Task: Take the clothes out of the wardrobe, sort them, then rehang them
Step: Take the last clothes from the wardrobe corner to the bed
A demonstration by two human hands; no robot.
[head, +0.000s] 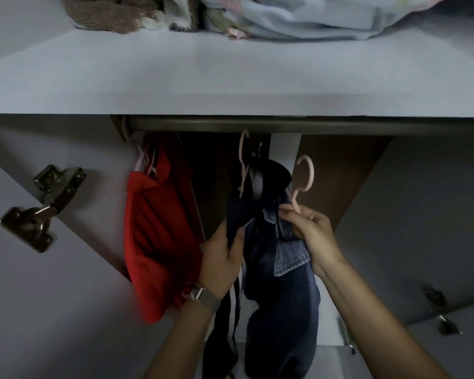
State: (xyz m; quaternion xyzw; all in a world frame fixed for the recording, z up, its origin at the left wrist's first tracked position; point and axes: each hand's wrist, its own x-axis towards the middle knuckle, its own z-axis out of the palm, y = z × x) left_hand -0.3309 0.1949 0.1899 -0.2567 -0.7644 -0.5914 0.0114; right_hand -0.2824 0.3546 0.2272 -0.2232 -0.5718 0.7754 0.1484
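Under the wardrobe rail (257,123) my right hand (312,236) pinches the neck of a pink hanger (304,176) carrying a blue denim garment (282,302). The hanger's hook is off the rail, just below it. My left hand (225,258), with a watch at the wrist, grips a dark navy garment (237,214) with white stripes. That garment hangs from another pink hanger (243,149) hooked on the rail. A red garment (159,236) hangs at the left end of the rail.
A white shelf (230,77) runs above the rail with folded blankets (298,17) and a brown knit item (101,15) on it. The open left door (39,296) carries a metal hinge (41,206). The right door (435,242) stands open too.
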